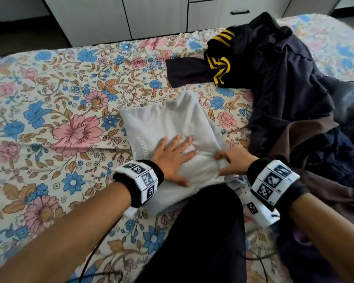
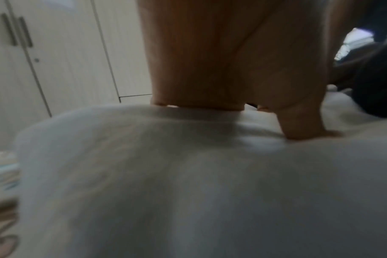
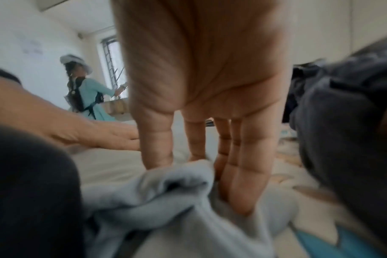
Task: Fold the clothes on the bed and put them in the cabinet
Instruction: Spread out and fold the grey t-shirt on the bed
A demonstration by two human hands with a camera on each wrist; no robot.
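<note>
A light grey garment (image 1: 168,121), partly folded into a rectangle, lies mid-bed on the floral sheet (image 1: 59,119). My left hand (image 1: 176,156) presses flat on its near half with fingers spread; in the left wrist view the left hand (image 2: 210,69) lies on the pale garment (image 2: 188,174). My right hand (image 1: 229,162) grips the garment's right edge. In the right wrist view a bunch of the garment (image 3: 177,200) sits between the thumb and fingers of the right hand (image 3: 199,104). The white cabinet (image 1: 151,15) stands past the bed's far edge, doors closed.
A heap of dark navy clothes (image 1: 284,88) fills the bed's right side, with a yellow-striped dark piece (image 1: 219,66) at its left and a brown garment (image 1: 325,190) nearer me. My dark-clothed knee (image 1: 202,231) rests on the bed. Another person (image 3: 86,92) stands by a window.
</note>
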